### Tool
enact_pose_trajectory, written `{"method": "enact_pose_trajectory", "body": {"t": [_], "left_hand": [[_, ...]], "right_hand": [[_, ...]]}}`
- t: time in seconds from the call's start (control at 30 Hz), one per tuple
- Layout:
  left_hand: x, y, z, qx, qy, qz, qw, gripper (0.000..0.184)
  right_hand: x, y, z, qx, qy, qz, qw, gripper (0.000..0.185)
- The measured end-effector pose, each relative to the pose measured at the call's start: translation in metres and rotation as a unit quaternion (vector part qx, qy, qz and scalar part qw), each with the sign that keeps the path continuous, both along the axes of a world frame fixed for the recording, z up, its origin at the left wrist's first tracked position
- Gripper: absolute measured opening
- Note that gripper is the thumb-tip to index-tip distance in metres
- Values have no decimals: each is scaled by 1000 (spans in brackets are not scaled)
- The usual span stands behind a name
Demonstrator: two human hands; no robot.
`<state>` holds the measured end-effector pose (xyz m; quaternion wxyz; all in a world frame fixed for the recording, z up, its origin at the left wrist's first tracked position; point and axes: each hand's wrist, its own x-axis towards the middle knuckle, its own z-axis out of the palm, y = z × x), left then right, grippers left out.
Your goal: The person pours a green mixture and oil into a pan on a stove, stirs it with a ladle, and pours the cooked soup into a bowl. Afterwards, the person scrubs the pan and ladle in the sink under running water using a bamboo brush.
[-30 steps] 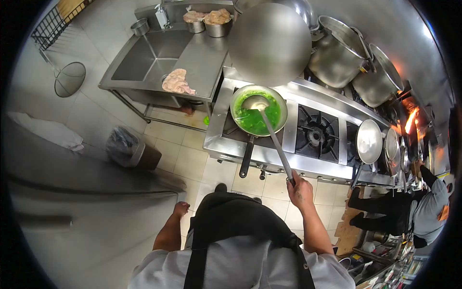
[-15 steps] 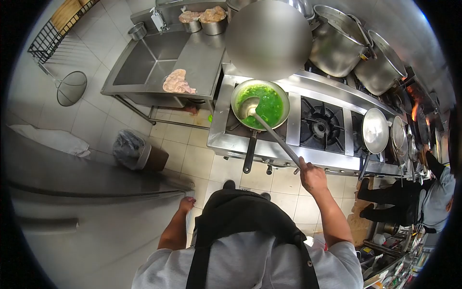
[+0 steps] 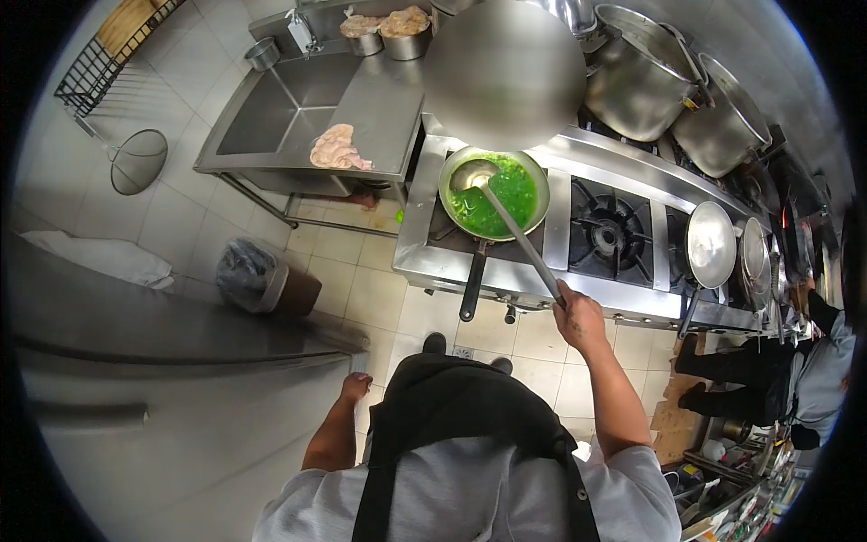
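Observation:
My right hand (image 3: 579, 317) is wrapped round the long handle of a metal ladle (image 3: 517, 226). The ladle's bowl rests in bright green liquid with small bits in it (image 3: 502, 200), near the far left of the frying pan (image 3: 545, 217). That pan sits on the left part of the stove, its black handle pointing towards me. Low at my left side, my left hand (image 3: 357, 387) has its fingers curled, close to the edge of a grey metal cabinet door (image 3: 226, 415). Whatever it may hold is hidden.
Beside the pan is a bare burner (image 3: 610, 230), then an empty pan (image 3: 711, 242). Large pots (image 3: 641, 90) stand behind. Raw meat (image 3: 338, 149) lies by the sink (image 3: 271, 117). A bin (image 3: 293, 291) stands on the floor. Another person (image 3: 759, 370) is at the right.
The ladle's bowl has moved slightly towards the far side of the pan, and my right hand has shifted a little with it. My left hand remains low at my side.

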<state>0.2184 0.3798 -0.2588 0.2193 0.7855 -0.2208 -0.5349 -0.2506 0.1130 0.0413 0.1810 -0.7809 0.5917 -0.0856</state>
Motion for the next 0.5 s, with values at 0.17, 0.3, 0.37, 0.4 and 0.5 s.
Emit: {"method": "enact_pose_trajectory", "body": {"t": [0.17, 0.3, 0.37, 0.4, 0.5], "left_hand": [[-1, 1, -1, 2, -9, 22, 1000, 21], [1, 7, -16, -28, 7, -3, 1000, 19], [4, 14, -29, -74, -16, -72, 994, 18], [5, 18, -33, -112, -44, -122, 985, 18], [7, 12, -42, -70, -72, -189, 977, 18]], "right_hand": [[15, -12, -22, -12, 25, 14, 1000, 44], [13, -9, -16, 9, 74, 28, 997, 46], [7, -2, -8, 18, 104, 35, 994, 46], [3, 3, -4, 20, 116, 39, 992, 46], [-15, 18, 9, 21, 116, 41, 992, 46]]}}
